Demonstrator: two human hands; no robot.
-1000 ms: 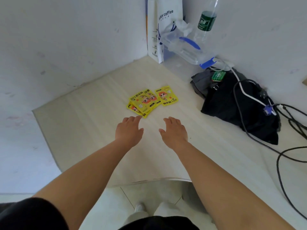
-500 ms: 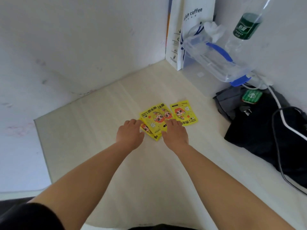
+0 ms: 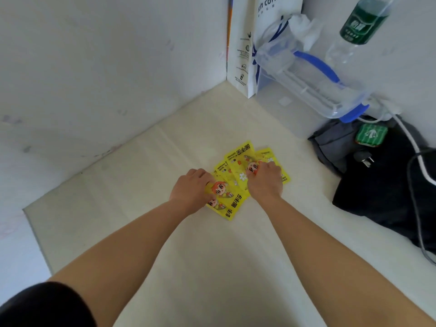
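Observation:
Several yellow hand-warmer packets with an orange-haired cartoon figure lie fanned and overlapping on the pale tabletop [image 3: 165,232]. My left hand [image 3: 192,190] has its fingers curled onto the left edge of the nearest packets [image 3: 232,204]. My right hand [image 3: 265,182] has curled fingers pinching the upper packet [image 3: 238,159] near its printed figure. Another packet [image 3: 267,153] peeks out from under my right hand. My fingertips are hidden beneath the hands.
A white paper coffee bag [image 3: 245,55] stands in the far corner beside a clear plastic box with blue clips [image 3: 306,86] and a green-labelled bottle [image 3: 361,22]. Dark bags [image 3: 377,185] with cables [image 3: 410,142] fill the right side. The table edge runs along the left.
Both hands went forward from above the bare table onto the packets, then curled their fingers on them. The packets are now spread more. The camera came closer.

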